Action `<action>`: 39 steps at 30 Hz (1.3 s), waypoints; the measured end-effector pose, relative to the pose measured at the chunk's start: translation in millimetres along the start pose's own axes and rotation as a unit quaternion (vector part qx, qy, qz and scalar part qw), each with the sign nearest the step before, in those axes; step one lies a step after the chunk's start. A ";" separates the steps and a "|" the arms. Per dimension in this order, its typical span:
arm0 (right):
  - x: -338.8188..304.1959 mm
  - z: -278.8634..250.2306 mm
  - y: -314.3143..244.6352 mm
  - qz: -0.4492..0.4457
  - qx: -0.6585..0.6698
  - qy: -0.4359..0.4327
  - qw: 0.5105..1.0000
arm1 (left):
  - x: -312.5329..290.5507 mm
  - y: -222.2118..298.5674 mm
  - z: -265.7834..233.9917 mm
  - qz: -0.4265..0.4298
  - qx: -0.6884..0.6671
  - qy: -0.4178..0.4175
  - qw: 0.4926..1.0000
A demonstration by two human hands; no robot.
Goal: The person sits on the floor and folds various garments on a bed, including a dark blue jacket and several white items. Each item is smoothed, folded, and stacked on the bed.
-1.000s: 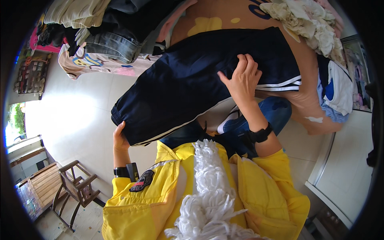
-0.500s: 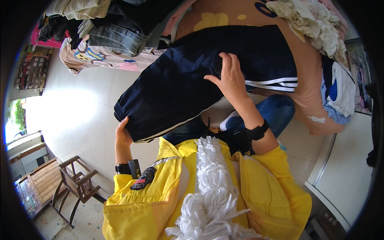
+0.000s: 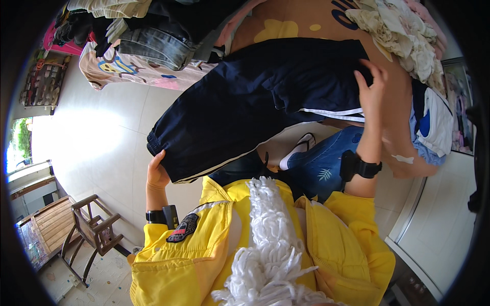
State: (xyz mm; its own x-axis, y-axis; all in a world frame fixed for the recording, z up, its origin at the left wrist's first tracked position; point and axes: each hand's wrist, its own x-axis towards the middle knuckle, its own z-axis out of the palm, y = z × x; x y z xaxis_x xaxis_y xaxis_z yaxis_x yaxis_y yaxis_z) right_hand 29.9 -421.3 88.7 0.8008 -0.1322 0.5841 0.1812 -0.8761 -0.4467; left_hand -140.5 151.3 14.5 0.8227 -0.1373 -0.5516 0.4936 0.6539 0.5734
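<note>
Navy track pants with white side stripes lie stretched across the bed edge, from my left hand to my right. My left hand is closed on the elasticated waist end, its thumb on top and its fingers hidden beneath the cloth. At the other end, my right hand is at the striped leg hem, fingers curved and apart from the thumb. Its palm side is turned toward the cloth, and I see nothing held between its fingers. The cloth is rumpled in the middle.
A brown patterned bed cover lies under the pants. Folded jeans and other clothes are piled at the upper left. Cream ruffled clothing and a white garment lie to the right. A wooden chair stands at the lower left.
My right hand has moved right along the pants, from the middle to the leg hem. The cloth there has bunched slightly. My left hand has stayed at the waist.
</note>
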 end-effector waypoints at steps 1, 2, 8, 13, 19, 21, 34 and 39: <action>2.6 -4.3 11.3 0.031 -0.004 -0.029 0.999 | -0.1 -0.2 -0.3 -0.004 -0.006 -0.013 1.000; 4.9 -8.3 20.0 0.072 -0.007 -0.048 0.996 | 0.3 -0.2 -0.4 -0.005 0.001 0.003 1.000; 25.9 -29.9 8.6 0.105 0.007 -0.237 0.966 | 4.2 1.4 -0.1 -0.013 0.010 -0.016 1.000; 41.7 -56.2 -17.8 0.107 0.172 -0.258 0.945 | -9.0 6.7 10.6 0.028 0.069 -0.064 0.995; 107.0 -167.8 12.2 0.049 0.086 -0.201 0.975 | -23.0 27.8 60.9 0.042 0.142 -0.208 0.967; 135.5 -216.5 30.5 0.046 -0.019 -0.182 0.982 | -14.2 29.9 86.9 0.068 0.169 -0.255 0.949; 183.5 -313.9 103.3 0.165 -0.162 -0.084 0.969 | 167.1 -9.4 310.7 -0.072 0.135 -0.154 0.976; 161.7 -202.6 41.2 0.088 -0.119 -0.181 0.972 | 189.1 -28.6 304.3 0.013 0.202 -0.160 0.966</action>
State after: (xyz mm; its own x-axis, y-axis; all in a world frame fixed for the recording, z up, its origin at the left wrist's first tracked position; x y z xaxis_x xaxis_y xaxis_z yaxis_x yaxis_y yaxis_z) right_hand 51.2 -572.7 302.0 0.9635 -0.1565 0.2174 -0.0800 -0.9427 -0.3239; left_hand 86.8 -119.8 78.2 0.8497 -0.3899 -0.3548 0.4875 0.3248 0.8105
